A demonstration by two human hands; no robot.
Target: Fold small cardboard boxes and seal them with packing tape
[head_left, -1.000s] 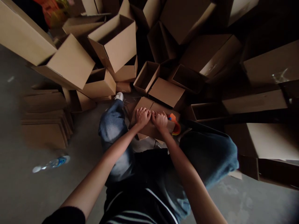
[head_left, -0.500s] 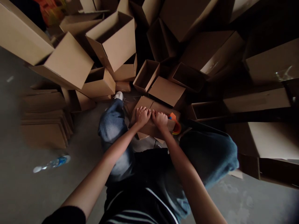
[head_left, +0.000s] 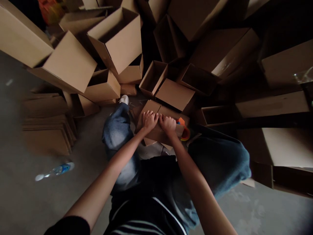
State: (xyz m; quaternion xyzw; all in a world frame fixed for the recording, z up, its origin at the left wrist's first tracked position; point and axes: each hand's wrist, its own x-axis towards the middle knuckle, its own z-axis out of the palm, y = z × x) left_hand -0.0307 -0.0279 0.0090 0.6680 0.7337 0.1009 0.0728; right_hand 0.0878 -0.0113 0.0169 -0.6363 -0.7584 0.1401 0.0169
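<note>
No words, numbers or logos can be read. A plastic bottle [head_left: 55, 170] lying on the floor [head_left: 29, 199] has a blue label [head_left: 65, 168], but it is too blurred to make out. The cardboard boxes [head_left: 117, 42] show no legible print.

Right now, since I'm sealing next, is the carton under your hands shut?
Not fully, it seems: the carton has flaps folded under the left hand and right hand, but a colourful toy shows at the far end.
</note>
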